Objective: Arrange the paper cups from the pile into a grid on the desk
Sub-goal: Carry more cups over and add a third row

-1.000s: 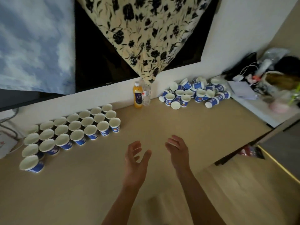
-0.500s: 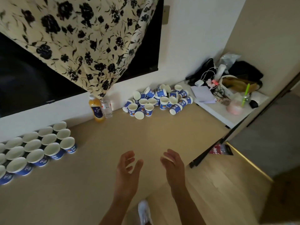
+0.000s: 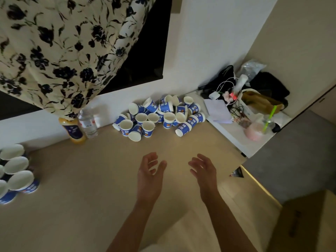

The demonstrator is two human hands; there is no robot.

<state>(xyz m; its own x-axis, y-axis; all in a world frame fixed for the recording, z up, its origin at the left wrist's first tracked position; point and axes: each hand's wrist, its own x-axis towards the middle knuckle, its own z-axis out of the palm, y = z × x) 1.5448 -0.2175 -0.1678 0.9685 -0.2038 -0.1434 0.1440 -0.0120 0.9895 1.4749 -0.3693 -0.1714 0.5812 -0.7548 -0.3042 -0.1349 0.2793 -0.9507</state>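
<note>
Pile point(image 3: 160, 116) lies beyond left hand point(image 3: 149, 176) (relaxed, holding nothing), well apart.

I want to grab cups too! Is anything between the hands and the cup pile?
In the head view, only bare desk lies between left hand, right hand and cup pile.

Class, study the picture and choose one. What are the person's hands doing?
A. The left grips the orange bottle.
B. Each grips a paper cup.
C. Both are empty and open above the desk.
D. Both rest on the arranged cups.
C: the left hand and right hand hover open over the desk, holding nothing, short of the pile of cups.
</note>
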